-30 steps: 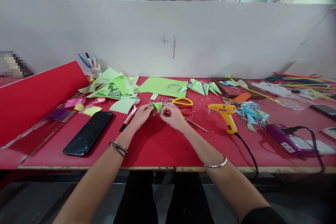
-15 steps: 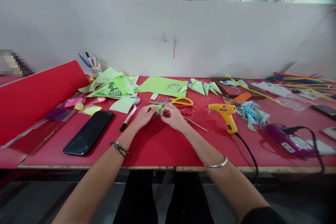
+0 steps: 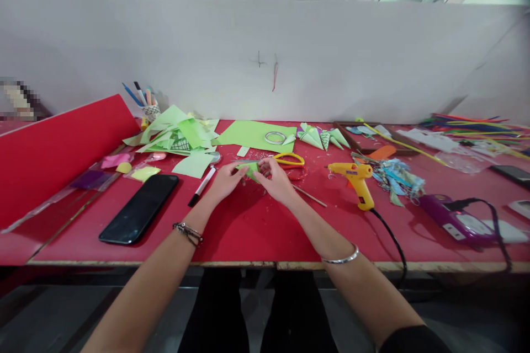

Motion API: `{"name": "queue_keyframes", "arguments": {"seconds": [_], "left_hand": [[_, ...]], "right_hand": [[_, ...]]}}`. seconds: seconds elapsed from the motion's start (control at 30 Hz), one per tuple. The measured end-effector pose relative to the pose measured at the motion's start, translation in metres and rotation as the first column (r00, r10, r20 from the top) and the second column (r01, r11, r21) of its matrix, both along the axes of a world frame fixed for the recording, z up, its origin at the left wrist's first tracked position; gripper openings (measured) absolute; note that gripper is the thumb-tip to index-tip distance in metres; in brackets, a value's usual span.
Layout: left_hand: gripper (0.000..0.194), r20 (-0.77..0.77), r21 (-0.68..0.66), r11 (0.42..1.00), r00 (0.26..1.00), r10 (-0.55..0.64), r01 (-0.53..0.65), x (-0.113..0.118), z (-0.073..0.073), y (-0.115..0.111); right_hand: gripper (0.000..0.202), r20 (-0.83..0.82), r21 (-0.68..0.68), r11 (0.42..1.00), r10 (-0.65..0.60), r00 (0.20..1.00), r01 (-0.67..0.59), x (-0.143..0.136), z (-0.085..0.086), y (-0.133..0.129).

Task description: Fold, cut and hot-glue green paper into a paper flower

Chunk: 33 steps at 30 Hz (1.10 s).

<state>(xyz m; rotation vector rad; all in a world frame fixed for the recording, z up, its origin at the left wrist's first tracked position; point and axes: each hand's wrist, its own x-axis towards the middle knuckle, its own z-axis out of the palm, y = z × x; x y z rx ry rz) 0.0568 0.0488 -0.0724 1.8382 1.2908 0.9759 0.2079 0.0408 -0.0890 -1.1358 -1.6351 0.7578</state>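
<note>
Between my two hands is a small piece of green paper (image 3: pixel 249 170), its far side partly covered by fingers. My left hand (image 3: pixel 227 181) pinches its left end. On the other side, my right hand (image 3: pixel 276 179) has its fingers and thumb closed on the paper's right edge. Just behind my right hand lie yellow-handled scissors (image 3: pixel 292 160), their blades partly hidden by my hands. A thin stick (image 3: pixel 309 196) rests on the table right of my right hand. Left of my left hand is a black-capped white marker (image 3: pixel 202 186).
A yellow glue gun (image 3: pixel 354 179) lies to the right, its black cord running off the front edge. A black phone (image 3: pixel 139 209) lies at left. Green paper scraps (image 3: pixel 182 132), a green sheet (image 3: pixel 244 132) and paper cones (image 3: pixel 312 137) line the back. A purple power strip (image 3: pixel 457 223) sits far right.
My right hand's fingers have uncurled and shifted onto the paper's right edge. More of the green paper now shows between the hands. The left hand has barely moved.
</note>
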Motion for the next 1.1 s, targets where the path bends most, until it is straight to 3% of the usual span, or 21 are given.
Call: {"name": "queue_keyframes", "arguments": {"seconds": [0.13,0.3,0.43,0.53,0.63,0.83,1.1], "left_hand": [[0.033,0.045,0.012,0.999,0.998,-0.052,0.051,-0.001,-0.002,0.001],[0.030,0.042,0.045,0.994,0.994,-0.104,0.103,-0.002,-0.005,0.002],[0.033,-0.006,0.078,0.991,0.994,-0.107,0.107,-0.001,-0.010,0.003],[0.040,-0.088,0.180,0.981,0.995,-0.056,0.071,-0.001,-0.012,0.003],[0.038,-0.244,0.260,0.960,0.969,-0.042,0.107,-0.001,-0.011,0.002],[0.025,-0.500,0.261,0.950,0.866,-0.019,0.172,-0.002,-0.009,0.001],[0.029,-0.590,0.218,0.954,0.807,-0.038,0.204,-0.002,-0.010,0.001]], "right_hand": [[0.025,0.038,-0.048,0.999,0.002,0.999,0.000,0.000,0.000,-0.001],[0.014,0.160,-0.142,0.986,0.109,0.981,-0.086,0.001,0.002,-0.003],[0.012,0.135,-0.162,0.984,0.100,0.986,-0.078,0.001,0.002,-0.003],[0.012,0.149,-0.100,0.995,0.042,0.988,-0.027,0.002,0.000,0.001],[0.013,0.157,-0.057,0.998,0.008,0.988,0.000,0.003,-0.003,0.005],[0.017,0.115,-0.055,0.997,-0.038,0.993,0.045,0.003,-0.005,0.006],[0.023,0.139,-0.085,0.995,-0.048,0.989,0.061,0.004,0.000,0.001]]}}
